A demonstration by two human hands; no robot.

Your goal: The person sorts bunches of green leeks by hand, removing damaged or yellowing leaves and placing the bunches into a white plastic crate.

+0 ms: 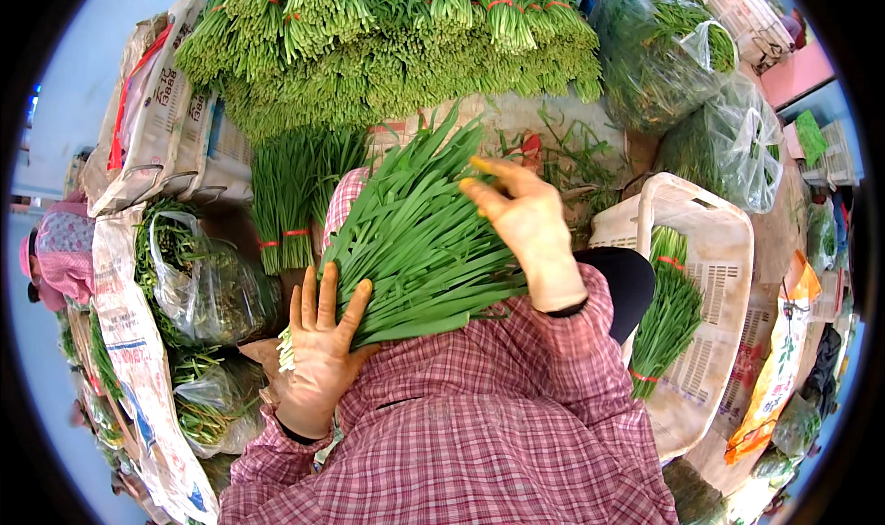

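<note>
At the far left, a person in pink [60, 262] is cut by the curved rim. Next come stacked cartons [152, 147], then clear bags of greens [221, 290] behind the edge of a white sack [124, 341], which hem in the left elbow's side. Tied bunches [281, 198] stand just right of them, ahead of the left hand [323, 364]. That hand is open, fingers spread and thumb out, laid at the pale stem end of a loose bunch of greens [419, 248]; whether it grips any stems I cannot tell. The bunch lies across the lap, its leaves fanning up and right. A big heap of tied bundles [396, 82] spans the far side, with scrap-strewn board between its front edge and the right hand [530, 221]. This hand is half open over the leaf tips, thumb and forefinger apart; whether it pinches a leaf is unclear. A dark knee [619, 281] fills the narrow gap to a white basket [733, 285], whose rim stands near the right forearm. Bundles [668, 313] lie inside along its near wall.
</note>
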